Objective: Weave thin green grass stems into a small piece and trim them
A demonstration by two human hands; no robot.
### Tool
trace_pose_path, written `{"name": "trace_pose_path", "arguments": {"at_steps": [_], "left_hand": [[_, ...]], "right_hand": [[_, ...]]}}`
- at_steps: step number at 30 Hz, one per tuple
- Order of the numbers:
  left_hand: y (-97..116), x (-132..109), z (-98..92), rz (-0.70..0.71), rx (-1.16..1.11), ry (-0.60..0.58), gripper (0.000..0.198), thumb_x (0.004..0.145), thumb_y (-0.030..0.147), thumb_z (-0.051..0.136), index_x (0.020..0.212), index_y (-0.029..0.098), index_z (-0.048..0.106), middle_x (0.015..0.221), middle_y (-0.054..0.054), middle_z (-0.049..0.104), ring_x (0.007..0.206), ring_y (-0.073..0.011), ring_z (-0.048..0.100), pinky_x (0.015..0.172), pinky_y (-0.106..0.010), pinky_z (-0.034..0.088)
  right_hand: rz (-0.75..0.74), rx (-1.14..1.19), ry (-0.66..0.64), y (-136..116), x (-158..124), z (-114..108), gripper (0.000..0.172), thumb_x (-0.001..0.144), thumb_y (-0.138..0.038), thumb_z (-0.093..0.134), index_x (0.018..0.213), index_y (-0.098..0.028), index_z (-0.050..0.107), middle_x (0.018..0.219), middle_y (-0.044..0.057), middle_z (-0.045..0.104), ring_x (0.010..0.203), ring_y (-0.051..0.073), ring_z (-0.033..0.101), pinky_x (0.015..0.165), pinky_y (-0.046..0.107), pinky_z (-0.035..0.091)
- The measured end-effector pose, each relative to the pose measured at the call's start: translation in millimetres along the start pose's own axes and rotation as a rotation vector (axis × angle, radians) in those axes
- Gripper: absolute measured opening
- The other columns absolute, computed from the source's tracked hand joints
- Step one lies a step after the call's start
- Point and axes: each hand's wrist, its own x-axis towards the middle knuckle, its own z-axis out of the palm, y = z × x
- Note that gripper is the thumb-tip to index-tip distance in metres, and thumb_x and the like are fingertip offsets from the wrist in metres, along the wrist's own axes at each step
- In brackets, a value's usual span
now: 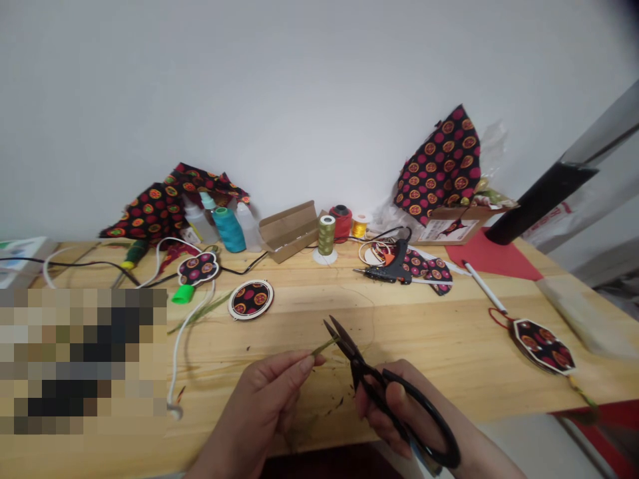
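My left hand (269, 392) pinches a thin bundle of green thread (326, 345) between thumb and forefinger, its tip pointing right. My right hand (394, 406) is wrapped round the black handles of a pair of scissors (355, 361). The scissor blades stand slightly apart, with the end of the thread at them; whether it lies between the blades is hard to tell. Dark scraps lie on the wood below. Beyond my left hand rests a round wooden-framed disc with patterned fabric (251, 300). A spool of green thread (326, 236) stands farther back.
A glue gun (389, 269) lies at the back right on the wooden table (299, 319). An octagonal fabric pendant (544, 346) and a white pen (484, 287) are on the right. Leftward are a flower-shaped piece (198, 268), a white cable (178, 352) and a teal thread cone (229, 231).
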Motion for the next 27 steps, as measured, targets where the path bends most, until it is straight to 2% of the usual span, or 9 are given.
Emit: {"name": "trace_pose_path", "arguments": {"at_steps": [8,13,15,18,20,22,25,27], "left_hand": [[1,-2,1.5,-0.006,0.004,0.018,0.031,0.071,0.042,0.066,0.081,0.013,0.073,0.038,0.01,0.026,0.039,-0.0053,0.016,0.037,-0.019,0.013],[0,-1,2.2,-0.005,-0.018,0.035,0.032,0.069,0.043,0.067,0.078,0.012,0.073,0.038,0.011,0.025,0.038,-0.0051,0.015,0.037,-0.019,0.013],[0,-1,1.1,0.001,-0.022,0.045,0.032,0.07,0.042,0.066,0.082,0.012,0.073,0.038,0.011,0.026,0.038,-0.0051,0.017,0.037,-0.019,0.014],[0,-1,-0.5,0.021,-0.043,0.084,0.033,0.071,0.041,0.066,0.086,0.012,0.072,0.037,0.01,0.028,0.038,-0.005,0.019,0.038,-0.018,0.014],[-1,0,-1.2,0.018,-0.073,0.099,0.033,0.07,0.041,0.067,0.085,0.012,0.072,0.038,0.011,0.027,0.038,-0.0049,0.017,0.038,-0.018,0.014],[-1,1,-1.7,0.002,-0.108,0.091,0.033,0.07,0.042,0.067,0.086,0.013,0.071,0.039,0.012,0.024,0.039,-0.0049,0.016,0.037,-0.018,0.015],[-3,2,-2.3,-0.006,-0.146,0.077,0.032,0.072,0.041,0.066,0.088,0.014,0.07,0.039,0.012,0.025,0.039,-0.005,0.015,0.037,-0.018,0.015],[-3,3,-1.9,0.002,-0.175,0.084,0.032,0.072,0.04,0.066,0.089,0.014,0.07,0.039,0.012,0.027,0.039,-0.0049,0.016,0.037,-0.017,0.015]], "right_hand": [[-0.005,0.008,0.002,6,-1,-3,0.066,0.07,-0.075,0.044,0.076,-0.01,0.055,0.046,-0.008,0.036,0.031,0.001,0.028,0.029,0.013,0.021],[0.002,-0.082,0.037,2,-3,-3,0.065,0.071,-0.076,0.042,0.077,-0.012,0.054,0.045,-0.009,0.033,0.032,0.002,0.025,0.03,0.016,0.019],[0.038,-0.276,0.11,-6,-6,-5,0.058,0.071,-0.071,0.049,0.074,-0.014,0.055,0.047,-0.008,0.034,0.036,0.003,0.027,0.033,0.017,0.021],[0.091,-0.796,0.357,-20,-12,-15,0.041,0.071,-0.057,0.059,0.066,-0.016,0.056,0.053,-0.002,0.047,0.046,0.009,0.041,0.043,0.021,0.027],[0.168,-1.127,0.528,-27,-18,-28,0.033,0.076,-0.05,0.056,0.068,-0.018,0.058,0.061,0.003,0.059,0.054,0.017,0.052,0.05,0.025,0.032],[0.314,-1.36,0.656,-31,-25,-44,0.031,0.08,-0.047,0.048,0.073,-0.019,0.06,0.067,0.009,0.066,0.061,0.024,0.06,0.053,0.029,0.035],[0.512,-1.499,0.718,-33,-38,-68,0.035,0.081,-0.047,0.043,0.072,-0.018,0.06,0.069,0.014,0.068,0.067,0.031,0.064,0.053,0.031,0.035],[0.533,-1.494,0.706,-35,-46,-76,0.035,0.08,-0.048,0.044,0.072,-0.018,0.06,0.07,0.014,0.069,0.068,0.031,0.065,0.053,0.031,0.036]]}}
